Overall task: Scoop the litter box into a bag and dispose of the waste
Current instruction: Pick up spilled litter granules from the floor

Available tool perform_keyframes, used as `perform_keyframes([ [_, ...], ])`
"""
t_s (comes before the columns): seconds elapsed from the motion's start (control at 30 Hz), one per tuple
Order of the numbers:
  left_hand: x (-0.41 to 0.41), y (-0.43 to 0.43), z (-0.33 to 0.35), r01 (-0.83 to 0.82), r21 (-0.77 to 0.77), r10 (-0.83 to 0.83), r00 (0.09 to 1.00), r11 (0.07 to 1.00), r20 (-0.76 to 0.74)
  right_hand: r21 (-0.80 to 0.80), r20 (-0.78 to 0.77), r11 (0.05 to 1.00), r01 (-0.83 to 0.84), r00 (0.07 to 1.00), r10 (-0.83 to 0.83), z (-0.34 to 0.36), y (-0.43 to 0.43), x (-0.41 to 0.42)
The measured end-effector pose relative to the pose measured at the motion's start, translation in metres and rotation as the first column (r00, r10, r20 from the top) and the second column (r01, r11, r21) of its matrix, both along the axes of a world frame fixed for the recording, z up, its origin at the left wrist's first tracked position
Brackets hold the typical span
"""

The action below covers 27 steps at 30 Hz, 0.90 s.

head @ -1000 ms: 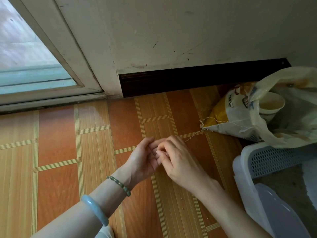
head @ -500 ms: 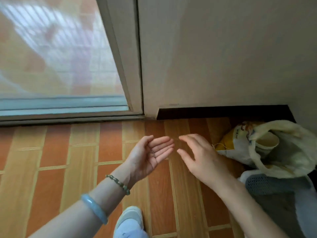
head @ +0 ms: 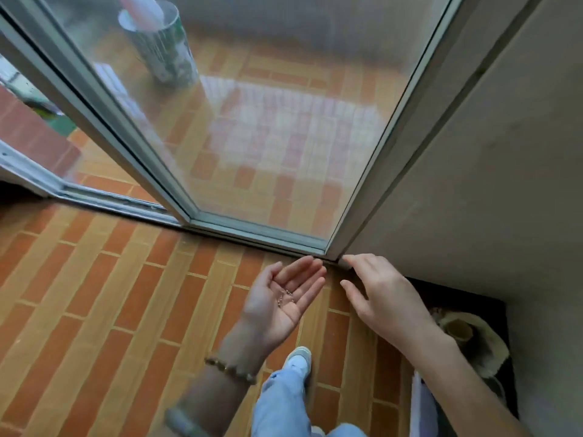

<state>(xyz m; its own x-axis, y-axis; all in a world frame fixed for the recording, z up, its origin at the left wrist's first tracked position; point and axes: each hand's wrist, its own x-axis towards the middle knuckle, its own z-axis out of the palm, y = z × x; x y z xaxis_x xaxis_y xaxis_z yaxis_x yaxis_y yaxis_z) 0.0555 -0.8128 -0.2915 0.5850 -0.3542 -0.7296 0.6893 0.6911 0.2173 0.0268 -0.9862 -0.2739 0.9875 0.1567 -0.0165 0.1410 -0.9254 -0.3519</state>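
My left hand (head: 280,302) is palm up with its fingers straight, and a few small litter grains (head: 285,297) lie in the palm. My right hand (head: 378,293) hovers just right of it, fingers relaxed and holding nothing. At the lower right the yellowish plastic bag (head: 485,345) with a paper cup (head: 457,330) in it sits in the corner by the wall. Only a pale sliver of the litter box (head: 421,408) shows behind my right forearm.
A sliding glass door (head: 258,127) in a metal frame stands ahead, with a patterned cylinder (head: 161,45) behind the glass. A beige wall (head: 492,190) rises at the right. My shoe (head: 298,361) and jeans leg are below my hands on the orange tiled floor (head: 104,304).
I have risen, so the floor, bag and litter box now lie farther below. My hands, pinched together a second ago, have parted, and the left palm has turned up with grains in it.
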Motion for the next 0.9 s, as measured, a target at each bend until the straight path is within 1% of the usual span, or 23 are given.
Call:
perform_keyframes([
  [0.07, -0.021, 0.019, 0.058, -0.05, -0.007, 0.05, 0.999, 0.999, 0.011, 0.015, 0.022, 0.998, -0.056, 0.998, 0.055, 0.055, 0.019, -0.01],
  [0.17, -0.051, 0.048, 0.134, -0.166, -0.062, 0.169, 0.984, 0.984, 0.049, 0.072, -0.015, 0.992, -0.1, 0.995, 0.102, 0.127, 0.049, -0.031],
  [0.23, -0.066, 0.063, 0.178, -0.24, -0.082, 0.247, 0.965, 0.967, 0.085, 0.068, -0.003, 0.984, -0.162, 0.987, 0.163, 0.165, 0.065, -0.042],
  [0.43, -0.096, 0.109, 0.276, -0.403, -0.104, 0.416, 0.885, 0.909, 0.21, 0.06, 0.016, 0.947, -0.314, 0.949, 0.314, 0.257, 0.109, -0.055],
  [0.63, -0.129, 0.173, 0.324, -0.579, -0.162, 0.601, 0.762, 0.799, 0.242, 0.012, 0.099, 0.896, -0.443, 0.893, 0.44, 0.309, 0.168, -0.055],
  [0.77, -0.142, 0.23, 0.336, -0.677, -0.17, 0.696, 0.678, 0.716, 0.236, -0.006, 0.144, 0.862, -0.507, 0.853, 0.502, 0.322, 0.224, -0.049],
  [0.9, -0.142, 0.297, 0.341, -0.737, -0.166, 0.752, 0.617, 0.655, 0.231, -0.077, 0.194, 0.819, -0.569, 0.797, 0.572, 0.318, 0.288, -0.035],
])
